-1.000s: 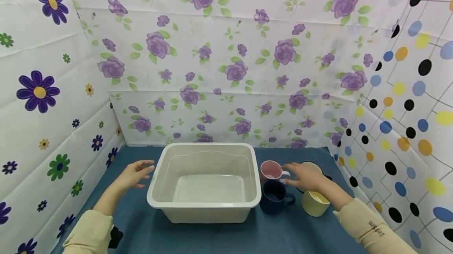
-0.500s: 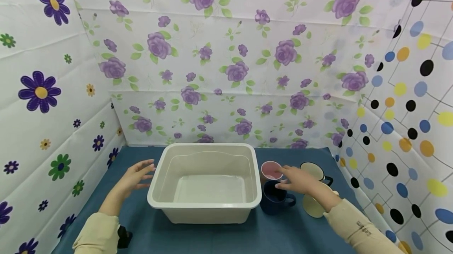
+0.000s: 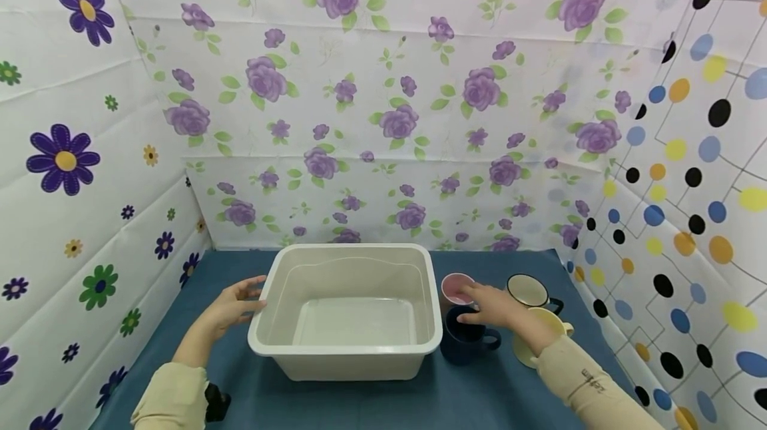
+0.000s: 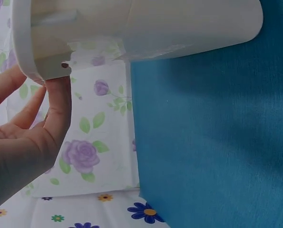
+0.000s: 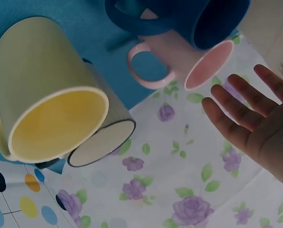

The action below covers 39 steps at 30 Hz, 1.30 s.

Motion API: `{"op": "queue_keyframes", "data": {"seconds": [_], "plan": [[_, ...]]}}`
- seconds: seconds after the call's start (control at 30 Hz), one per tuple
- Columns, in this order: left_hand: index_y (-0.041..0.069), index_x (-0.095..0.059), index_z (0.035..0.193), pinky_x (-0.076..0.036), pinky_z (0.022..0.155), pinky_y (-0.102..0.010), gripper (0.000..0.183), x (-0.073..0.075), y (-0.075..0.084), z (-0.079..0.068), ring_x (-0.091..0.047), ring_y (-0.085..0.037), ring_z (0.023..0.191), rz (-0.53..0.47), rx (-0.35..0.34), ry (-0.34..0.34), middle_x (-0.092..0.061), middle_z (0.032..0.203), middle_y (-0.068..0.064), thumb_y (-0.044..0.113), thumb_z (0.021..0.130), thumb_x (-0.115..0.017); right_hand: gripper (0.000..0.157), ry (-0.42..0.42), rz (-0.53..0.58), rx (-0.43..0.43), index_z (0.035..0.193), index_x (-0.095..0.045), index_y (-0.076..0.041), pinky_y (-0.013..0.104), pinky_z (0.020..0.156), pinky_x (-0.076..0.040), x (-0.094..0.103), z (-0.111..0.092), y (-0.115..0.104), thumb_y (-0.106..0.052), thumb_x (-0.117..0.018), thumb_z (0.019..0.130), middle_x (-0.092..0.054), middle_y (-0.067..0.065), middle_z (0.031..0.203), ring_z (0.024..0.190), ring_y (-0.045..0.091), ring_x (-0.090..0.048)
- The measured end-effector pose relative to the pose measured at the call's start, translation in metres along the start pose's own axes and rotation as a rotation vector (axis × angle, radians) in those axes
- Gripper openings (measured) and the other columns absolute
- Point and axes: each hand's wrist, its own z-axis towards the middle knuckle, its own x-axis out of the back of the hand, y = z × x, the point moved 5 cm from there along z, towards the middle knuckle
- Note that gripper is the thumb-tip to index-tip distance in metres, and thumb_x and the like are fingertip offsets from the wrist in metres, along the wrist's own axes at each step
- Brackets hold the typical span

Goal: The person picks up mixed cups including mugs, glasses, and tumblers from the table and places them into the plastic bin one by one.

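My left hand (image 3: 232, 307) is at the left rim of a cream plastic tub (image 3: 353, 349). In the left wrist view its fingers (image 4: 59, 102) reach up to the rim's underside and outer edge, spread apart. Over on the right, my right hand (image 3: 496, 307) hovers with spread fingers above a pink mug (image 3: 455, 283) and a dark blue mug (image 3: 463, 343). Nothing is in that hand. In the right wrist view the fingers (image 5: 236, 90) extend near the pink mug's mouth, apart from it. Both mugs stand upright beside the tub, handles to the right.
Under my right forearm is a yellow mug (image 3: 546, 315), partly covered. Behind it stands a cream mug (image 3: 527, 289) with a black rim and dark handle. A blue cloth (image 3: 335, 407) covers the table. Patterned sheets (image 3: 365, 117) wall the back and sides.
My left hand has come right to the tub's rim. The right hand has moved slightly left and forward over the mugs, uncovering the cream mug.
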Motion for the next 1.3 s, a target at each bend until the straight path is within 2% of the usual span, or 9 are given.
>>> {"op": "queue_keyframes", "data": {"seconds": [0.1, 0.23, 0.43, 0.6, 0.8, 1.0, 1.13, 1.3], "plan": [[-0.003, -0.023, 0.147, -0.04, 0.099, -0.058, 0.067, -0.001, -0.001, 0.0, -0.04, -0.046, 0.126, -0.003, 0.009, 0.005, -0.035, 0.141, -0.034, 0.01, 0.092, -0.059, 0.057, 0.0, -0.001, 0.012, 0.122, -0.056, 0.001, 0.055, 0.081, -0.051, -0.002, 0.001, -0.003, -0.038, -0.07, 0.082, -0.061, 0.021, 0.117, 0.096, 0.036, -0.063], [-0.003, -0.026, 0.146, -0.042, 0.097, -0.058, 0.064, -0.001, -0.002, 0.001, -0.045, -0.044, 0.121, 0.016, 0.003, 0.021, -0.039, 0.136, -0.033, 0.009, 0.092, -0.059, 0.064, -0.014, 0.029, -0.006, 0.127, -0.054, 0.003, 0.057, 0.084, -0.049, -0.005, 0.001, -0.009, -0.039, -0.07, 0.082, -0.058, 0.024, 0.122, 0.102, 0.039, -0.061], [-0.004, -0.027, 0.145, -0.048, 0.093, -0.052, 0.062, -0.002, -0.001, 0.0, -0.051, -0.038, 0.116, 0.021, -0.013, 0.031, -0.041, 0.135, -0.033, 0.008, 0.093, -0.058, 0.065, -0.053, 0.02, -0.07, 0.129, -0.052, 0.002, 0.058, 0.088, -0.047, -0.015, 0.001, -0.012, -0.037, -0.072, 0.08, -0.054, 0.025, 0.125, 0.107, 0.039, -0.058], [-0.003, -0.027, 0.145, -0.05, 0.09, -0.048, 0.064, -0.001, -0.001, 0.0, -0.056, -0.03, 0.108, 0.016, 0.011, 0.031, -0.043, 0.133, -0.032, 0.008, 0.092, -0.059, 0.067, -0.093, 0.023, -0.111, 0.134, -0.048, -0.001, 0.06, 0.088, -0.046, -0.027, 0.0, -0.014, -0.034, -0.073, 0.08, -0.048, 0.027, 0.13, 0.105, 0.04, -0.058], [-0.003, -0.026, 0.145, -0.055, 0.081, -0.041, 0.066, 0.001, 0.0, 0.001, -0.061, -0.015, 0.091, 0.011, 0.031, 0.027, -0.051, 0.124, -0.029, 0.006, 0.09, -0.062, 0.064, -0.033, -0.017, -0.088, 0.129, -0.051, -0.003, 0.059, 0.079, -0.049, -0.034, -0.001, -0.018, -0.03, -0.076, 0.077, -0.049, 0.027, 0.122, 0.091, 0.04, -0.061], [-0.004, -0.026, 0.145, -0.056, 0.079, -0.04, 0.066, 0.001, -0.001, 0.0, -0.061, -0.012, 0.086, -0.009, 0.027, 0.022, -0.057, 0.114, -0.022, 0.005, 0.09, -0.061, 0.063, 0.044, -0.076, -0.085, 0.124, -0.055, -0.006, 0.055, 0.063, -0.05, -0.042, 0.001, -0.019, -0.029, -0.081, 0.071, -0.047, 0.021, 0.102, 0.078, 0.042, -0.055], [-0.005, -0.026, 0.145, -0.056, 0.079, -0.039, 0.066, 0.001, 0.0, 0.0, -0.06, -0.012, 0.085, -0.016, 0.013, 0.016, -0.058, 0.109, -0.017, 0.004, 0.09, -0.061, 0.061, 0.106, -0.071, -0.095, 0.119, -0.055, -0.007, 0.054, 0.056, -0.05, -0.045, 0.001, -0.019, -0.025, -0.083, 0.068, -0.044, 0.021, 0.099, 0.08, 0.046, -0.052], [-0.005, -0.026, 0.144, -0.056, 0.079, -0.041, 0.065, -0.001, 0.002, 0.0, -0.06, -0.013, 0.086, -0.015, 0.007, 0.019, -0.058, 0.109, -0.018, 0.002, 0.09, -0.06, 0.062, 0.128, -0.069, -0.116, 0.119, -0.053, -0.008, 0.053, 0.058, -0.05, -0.048, 0.002, -0.017, -0.024, -0.083, 0.067, -0.043, 0.022, 0.102, 0.085, 0.046, -0.05]]}}
